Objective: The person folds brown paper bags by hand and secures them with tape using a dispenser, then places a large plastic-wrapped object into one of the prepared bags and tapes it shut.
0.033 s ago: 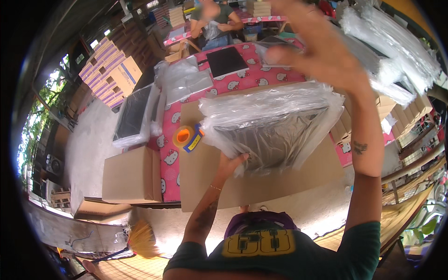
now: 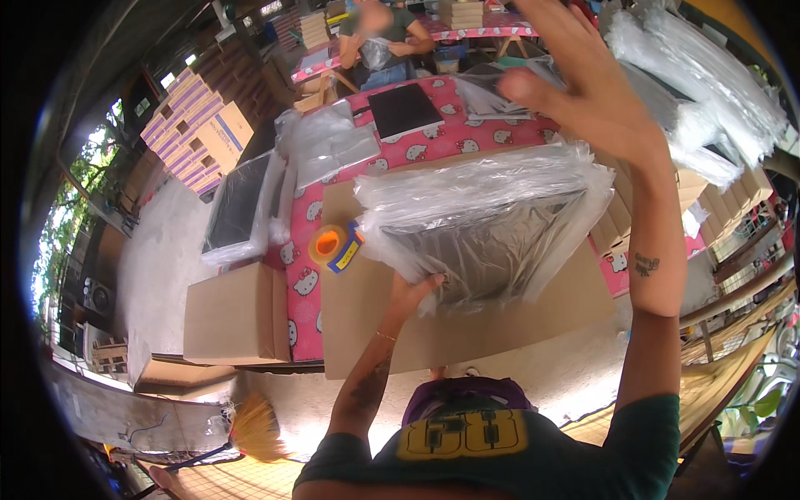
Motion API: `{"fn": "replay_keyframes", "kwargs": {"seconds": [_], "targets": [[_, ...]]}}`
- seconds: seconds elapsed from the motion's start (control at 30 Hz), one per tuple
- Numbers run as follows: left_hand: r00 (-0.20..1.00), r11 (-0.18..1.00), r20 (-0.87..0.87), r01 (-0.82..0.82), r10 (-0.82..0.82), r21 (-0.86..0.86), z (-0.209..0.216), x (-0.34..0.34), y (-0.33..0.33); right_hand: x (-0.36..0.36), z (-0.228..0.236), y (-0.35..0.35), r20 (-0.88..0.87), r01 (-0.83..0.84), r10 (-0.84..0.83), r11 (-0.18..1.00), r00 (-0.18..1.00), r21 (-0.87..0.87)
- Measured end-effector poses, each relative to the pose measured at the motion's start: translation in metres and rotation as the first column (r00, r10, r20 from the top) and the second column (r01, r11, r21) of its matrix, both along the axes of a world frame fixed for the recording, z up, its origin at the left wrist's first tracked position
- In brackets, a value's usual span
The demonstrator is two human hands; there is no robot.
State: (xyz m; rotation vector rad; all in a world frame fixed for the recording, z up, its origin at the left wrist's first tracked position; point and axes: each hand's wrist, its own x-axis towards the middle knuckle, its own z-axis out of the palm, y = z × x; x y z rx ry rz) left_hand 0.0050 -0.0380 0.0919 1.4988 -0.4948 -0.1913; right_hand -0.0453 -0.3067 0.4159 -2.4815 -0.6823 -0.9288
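A dark flat panel in clear plastic wrap [image 2: 483,242] lies before me on a brown cardboard sheet [image 2: 375,337], its bunched plastic along the far side. My left hand [image 2: 415,293] grips the panel's near left corner, thumb on top and the other fingers mostly hidden. High above the table's right side, my right hand [image 2: 583,92] is raised and open, thumb apart from the fingers, holding nothing. A blue tape dispenser with an orange core [image 2: 333,247] sits on the cardboard, left of the panel.
On the pink patterned tablecloth [image 2: 304,275] lie a black panel [image 2: 406,110] and flat plastic sleeves [image 2: 337,152]. Another wrapped panel [image 2: 240,208] and a cardboard box [image 2: 236,312] stand left. Wrapped panels [image 2: 708,83] pile up at far right. A person [image 2: 383,42] sits across the table.
My right hand has shifted slightly to the right and looks less blurred. The left hand and the wrapped panel stay in place.
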Motion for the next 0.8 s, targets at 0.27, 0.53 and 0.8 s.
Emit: {"fn": "replay_keyframes", "kwargs": {"seconds": [0.27, 0.53, 0.8], "targets": [[0.998, 0.997, 0.038, 0.045, -0.043, -0.068, 0.007, 0.008, -0.007, 0.003, -0.050, -0.011, -0.459, 0.038, -0.255, 0.902, 0.851, -0.430], [0.999, 0.997, -0.032, -0.022, 0.019, -0.069, 0.005, -0.003, 0.003, -0.032, -0.085, -0.022, 0.027, 0.233, -0.234, 0.942, 0.972, -0.240], [0.986, 0.978, 0.061, -0.147, 0.157, -0.149, -0.037, -0.025, -0.018, -0.042, -0.386, -0.074, -0.448, 0.295, 0.309, 0.432, 0.839, 0.852]]}}
